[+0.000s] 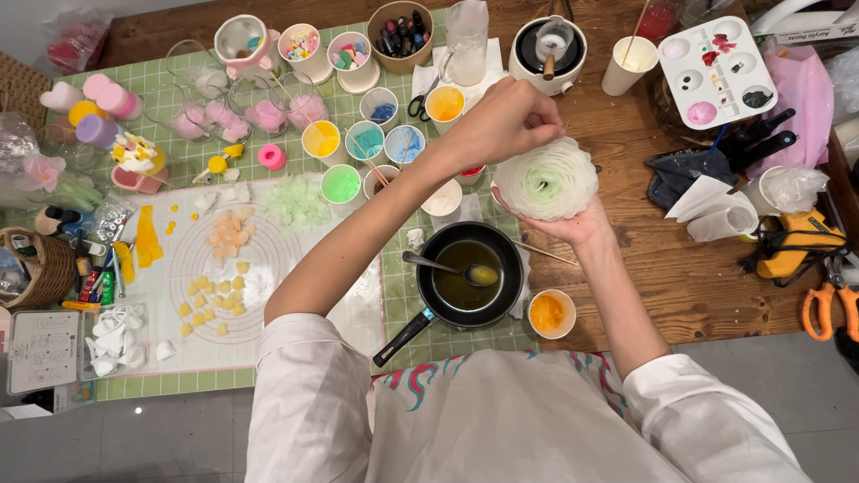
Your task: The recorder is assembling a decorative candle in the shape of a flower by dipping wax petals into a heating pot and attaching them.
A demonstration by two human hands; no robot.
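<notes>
Petal-setting right of centre: right hand (573,228) cups the flower (548,183), left hand (506,121) fingers pinched at its rim, careful pressing next.

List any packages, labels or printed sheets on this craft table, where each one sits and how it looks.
Printed sheet: bottom left table edge, white rectangle with small dark print.
Box: top right corner, white, flat, with dark print on its side.
Clear bag: top left corner, crumpled, reddish contents.
</notes>
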